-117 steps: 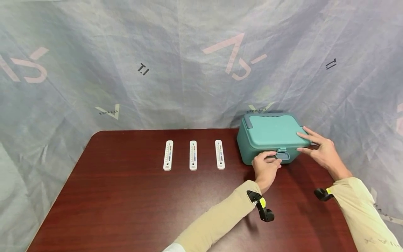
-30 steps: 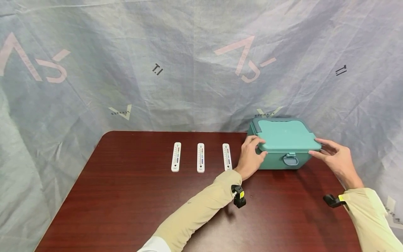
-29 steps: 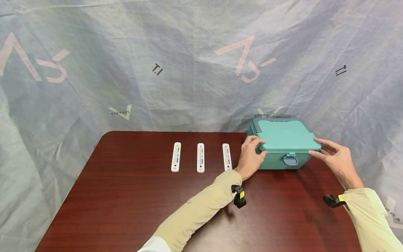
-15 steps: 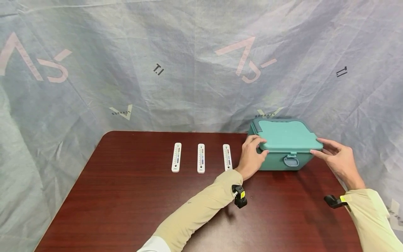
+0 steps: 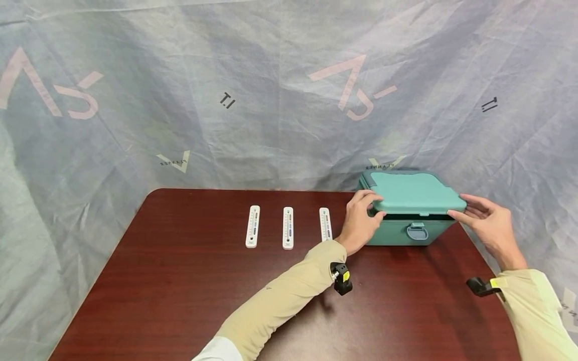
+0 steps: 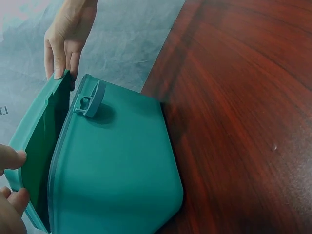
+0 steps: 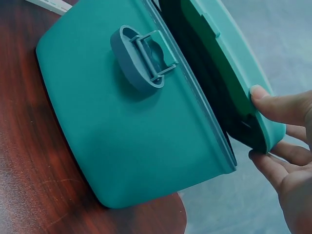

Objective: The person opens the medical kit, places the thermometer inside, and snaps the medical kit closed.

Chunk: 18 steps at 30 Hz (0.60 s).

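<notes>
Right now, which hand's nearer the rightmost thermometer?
Left. Left hand holds the lid at front left, just right of that thermometer; right hand holds the lid at front right, farther off.

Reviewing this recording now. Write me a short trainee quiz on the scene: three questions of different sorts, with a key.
1. True or false: the latch on the front of the box is free of the lid.

2. How many thermometers lie on the table?
A. Two
B. Three
C. Five

3. Fill in the blank: the ____ hand holds the lid's front corner nearer the thermometers.

Key
1. True: a dark gap shows between the lid's front edge and the box.
2. B.
3. Left: the left hand holds that corner, the right hand the other front corner.
</notes>
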Each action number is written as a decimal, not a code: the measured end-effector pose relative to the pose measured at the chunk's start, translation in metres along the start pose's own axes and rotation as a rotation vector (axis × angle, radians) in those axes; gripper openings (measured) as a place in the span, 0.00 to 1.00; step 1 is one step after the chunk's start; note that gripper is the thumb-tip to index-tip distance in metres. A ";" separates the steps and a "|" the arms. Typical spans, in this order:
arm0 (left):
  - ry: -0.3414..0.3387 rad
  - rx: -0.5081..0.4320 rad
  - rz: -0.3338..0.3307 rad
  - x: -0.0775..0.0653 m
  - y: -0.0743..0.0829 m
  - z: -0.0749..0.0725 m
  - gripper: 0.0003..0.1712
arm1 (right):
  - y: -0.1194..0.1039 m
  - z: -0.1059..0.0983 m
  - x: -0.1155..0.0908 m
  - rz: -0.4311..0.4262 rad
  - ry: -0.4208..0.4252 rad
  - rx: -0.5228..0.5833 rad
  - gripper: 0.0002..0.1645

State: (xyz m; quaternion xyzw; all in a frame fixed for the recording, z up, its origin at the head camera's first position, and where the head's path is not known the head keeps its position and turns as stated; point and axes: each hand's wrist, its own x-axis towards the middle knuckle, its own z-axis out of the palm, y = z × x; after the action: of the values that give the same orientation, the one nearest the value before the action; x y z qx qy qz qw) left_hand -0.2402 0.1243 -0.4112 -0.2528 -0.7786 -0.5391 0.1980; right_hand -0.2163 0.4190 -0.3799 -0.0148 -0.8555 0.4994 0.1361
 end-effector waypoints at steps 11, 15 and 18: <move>0.030 -0.020 0.045 0.005 0.003 -0.002 0.16 | -0.003 0.000 0.003 -0.038 0.029 0.134 0.36; 0.048 -0.030 0.057 0.007 0.004 -0.002 0.17 | -0.003 0.001 0.005 -0.065 0.061 0.166 0.36; 0.053 -0.047 0.055 0.008 0.005 -0.002 0.18 | -0.003 0.001 0.006 -0.072 0.078 0.196 0.37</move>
State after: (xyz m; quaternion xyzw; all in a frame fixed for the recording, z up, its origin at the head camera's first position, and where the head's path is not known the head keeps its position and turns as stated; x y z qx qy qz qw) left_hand -0.2440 0.1252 -0.4021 -0.2642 -0.7530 -0.5581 0.2274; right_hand -0.2225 0.4175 -0.3766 0.0100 -0.7965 0.5747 0.1877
